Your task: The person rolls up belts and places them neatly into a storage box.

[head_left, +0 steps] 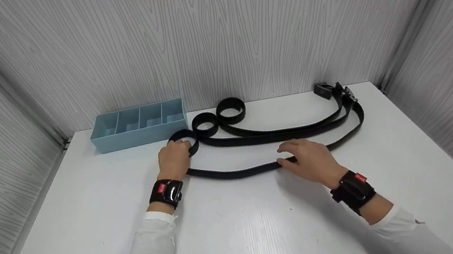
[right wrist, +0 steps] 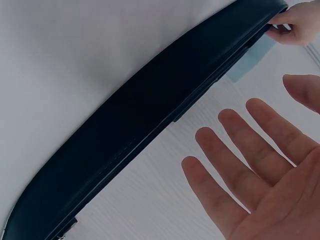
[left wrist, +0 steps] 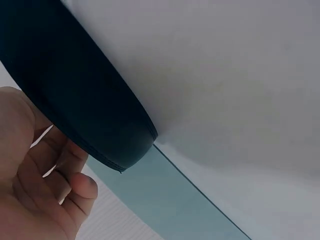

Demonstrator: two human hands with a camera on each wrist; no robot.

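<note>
Three black leather belts on the white table [head_left: 238, 228], straps running side by side from the buckles [head_left: 335, 89] near the back right corner toward the back left. Two of them with ends already wound into small standing rolls [head_left: 219, 117], just beside a pale blue four-compartment organiser tray [head_left: 138, 130] at the back left.

Nearest the front edge, the near belt [head_left: 236, 172], its left end curled into a loop just in front of the tray.

- Left hand [head_left: 174, 158]: grip closed round that loop, fingers curled against the strap, thumb side hidden from the head view.
- Right hand [head_left: 311, 159]: grip spread, fingers straight and apart, resting flat over the strap about midway along, pinching nothing.

Step in hand, by the look of it: winding the near belt from its left end, barely begun, most of the strap lying loose in a shallow bow across the table.

Next move, as a judgement: calls for turning the loop tighter along the strap while keeping the leather on edge, with light steadying from the flat right hand so no slack twists or drags the neighbouring belts.
</note>
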